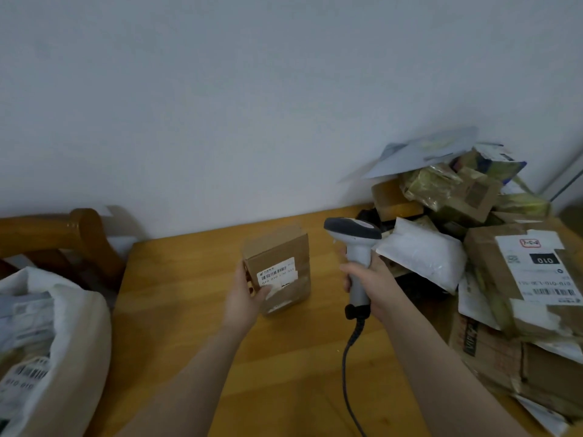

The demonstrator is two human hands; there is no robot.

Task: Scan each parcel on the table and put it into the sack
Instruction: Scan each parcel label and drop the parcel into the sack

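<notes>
1 small brown cardboard parcel (277, 247) stands on end on the wooden worktop (189, 294), its white barcode label (277, 275) facing the camera; its lower part is blurred. The left hand (244, 298) reaches in from below and grips the parcel's left edge, thumb on the label's lower corner. The right hand (372, 285), just right of the parcel and apart from it, is wrapped round the handle of a grey scanner (355, 241), whose dark head is turned toward the parcel. A white sack (79, 326) holding labelled parcels sits well left of the parcel; a heap of parcels (504, 263) lies to its right.
</notes>
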